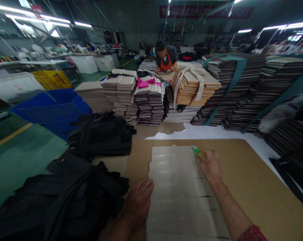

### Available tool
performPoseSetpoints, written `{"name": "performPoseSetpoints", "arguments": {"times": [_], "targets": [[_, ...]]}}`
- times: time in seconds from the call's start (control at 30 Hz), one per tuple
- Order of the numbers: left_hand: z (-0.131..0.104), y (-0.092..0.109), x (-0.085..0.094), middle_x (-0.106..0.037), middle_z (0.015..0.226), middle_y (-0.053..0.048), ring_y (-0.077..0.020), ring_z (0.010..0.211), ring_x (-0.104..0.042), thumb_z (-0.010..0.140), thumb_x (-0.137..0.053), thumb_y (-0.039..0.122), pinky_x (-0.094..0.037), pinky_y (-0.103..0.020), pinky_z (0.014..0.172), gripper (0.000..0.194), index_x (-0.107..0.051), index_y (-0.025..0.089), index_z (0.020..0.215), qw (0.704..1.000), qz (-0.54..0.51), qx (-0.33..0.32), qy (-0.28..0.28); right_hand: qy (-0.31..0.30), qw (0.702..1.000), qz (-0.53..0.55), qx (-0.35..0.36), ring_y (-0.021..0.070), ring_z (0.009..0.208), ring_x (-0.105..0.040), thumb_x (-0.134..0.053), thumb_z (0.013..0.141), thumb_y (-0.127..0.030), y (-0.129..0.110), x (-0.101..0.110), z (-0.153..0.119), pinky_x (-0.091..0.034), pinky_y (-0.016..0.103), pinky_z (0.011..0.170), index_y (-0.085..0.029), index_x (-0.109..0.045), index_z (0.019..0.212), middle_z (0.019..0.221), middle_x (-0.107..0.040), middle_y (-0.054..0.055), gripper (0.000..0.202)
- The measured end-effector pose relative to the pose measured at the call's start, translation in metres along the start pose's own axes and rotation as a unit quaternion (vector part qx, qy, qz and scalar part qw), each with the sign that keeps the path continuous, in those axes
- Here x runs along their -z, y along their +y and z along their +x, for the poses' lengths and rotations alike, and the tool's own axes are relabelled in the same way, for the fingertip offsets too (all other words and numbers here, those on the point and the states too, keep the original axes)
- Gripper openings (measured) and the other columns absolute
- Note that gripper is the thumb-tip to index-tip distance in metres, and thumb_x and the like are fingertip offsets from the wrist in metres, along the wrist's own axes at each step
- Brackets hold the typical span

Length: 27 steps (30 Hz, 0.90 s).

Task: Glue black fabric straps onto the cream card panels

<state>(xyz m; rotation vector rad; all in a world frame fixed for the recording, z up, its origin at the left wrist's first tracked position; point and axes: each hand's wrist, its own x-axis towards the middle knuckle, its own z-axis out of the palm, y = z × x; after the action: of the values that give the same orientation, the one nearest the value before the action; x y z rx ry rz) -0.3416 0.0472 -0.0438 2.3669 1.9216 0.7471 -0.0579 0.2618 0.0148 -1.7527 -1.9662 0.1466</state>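
Note:
A row of overlapping light grey-beige board pieces (176, 187) runs toward me on a brown board, with wet-looking shine on the surface of the far ones. My right hand (211, 166) is closed around a small brush with a green tip (195, 150), over the far right corner of the row. The brush's tan handle is mostly hidden by the fingers. My left hand (139, 201) lies flat at the left edge of the row, fingers stretched out and touching the pieces, holding nothing.
Piles of black strips (101, 134) lie on the left. Behind stand tied board stacks (148, 100) and an orange-edged bundle (191, 83); tall strapped stacks (231, 90) rise at right. A blue bin (53, 110) is at far left. A person in an orange apron (166, 60) works opposite.

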Motion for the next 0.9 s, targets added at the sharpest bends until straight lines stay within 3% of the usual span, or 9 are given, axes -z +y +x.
{"name": "performPoseSetpoints", "arguments": {"times": [0.23,0.4,0.57,0.73,0.9], "targets": [[-0.002,0.0,-0.001,-0.064,0.131,-0.006,-0.0233,0.116,-0.058,0.085,-0.043,0.006,-0.053,-0.041,0.097,0.045,-0.06,0.018,0.125,1.0,-0.005,0.006,-0.009,-0.012,0.999,-0.029,0.011,0.0197,0.082,-0.05,-0.054,0.088,-0.018,-0.006,0.005,0.003,-0.036,0.031,0.066,-0.02,-0.059,0.094,0.098,-0.051,0.007,0.009],[-0.001,0.0,0.0,-0.063,0.132,-0.006,-0.0235,0.116,-0.057,0.086,-0.043,0.006,-0.053,-0.042,0.098,0.044,-0.059,0.018,0.126,1.0,-0.009,0.005,-0.012,-0.042,0.998,-0.026,0.047,0.0163,0.082,-0.05,-0.059,0.085,-0.015,-0.012,0.005,0.003,-0.035,0.027,0.066,-0.022,-0.059,0.095,0.097,-0.052,0.002,0.013],[-0.002,0.0,-0.001,-0.063,0.132,-0.006,-0.0239,0.117,-0.056,0.086,-0.044,0.007,-0.053,-0.041,0.097,0.045,-0.059,0.018,0.127,1.0,-0.01,0.008,-0.015,-0.019,0.999,-0.042,0.02,0.0181,0.079,-0.048,-0.055,0.088,-0.016,-0.014,0.005,0.0,-0.035,0.029,0.065,-0.019,-0.059,0.095,0.098,-0.049,0.006,0.008],[-0.002,0.001,-0.001,-0.063,0.132,-0.008,-0.0243,0.117,-0.056,0.086,-0.043,0.006,-0.053,-0.042,0.096,0.045,-0.06,0.017,0.126,1.0,-0.007,0.011,-0.014,-0.049,0.997,-0.029,0.056,0.0163,0.079,-0.051,-0.056,0.086,-0.014,-0.024,0.0,-0.002,-0.036,0.027,0.065,-0.023,-0.06,0.093,0.095,-0.051,0.003,0.012],[-0.001,0.002,0.001,-0.062,0.133,-0.007,-0.0236,0.117,-0.056,0.084,-0.043,0.005,-0.053,-0.041,0.097,0.047,-0.06,0.016,0.126,1.0,-0.01,0.007,-0.017,-0.021,0.998,-0.045,0.033,0.0191,0.081,-0.05,-0.054,0.088,-0.017,-0.023,0.004,-0.003,-0.035,0.029,0.064,-0.02,-0.059,0.095,0.097,-0.05,0.006,0.009]]}}
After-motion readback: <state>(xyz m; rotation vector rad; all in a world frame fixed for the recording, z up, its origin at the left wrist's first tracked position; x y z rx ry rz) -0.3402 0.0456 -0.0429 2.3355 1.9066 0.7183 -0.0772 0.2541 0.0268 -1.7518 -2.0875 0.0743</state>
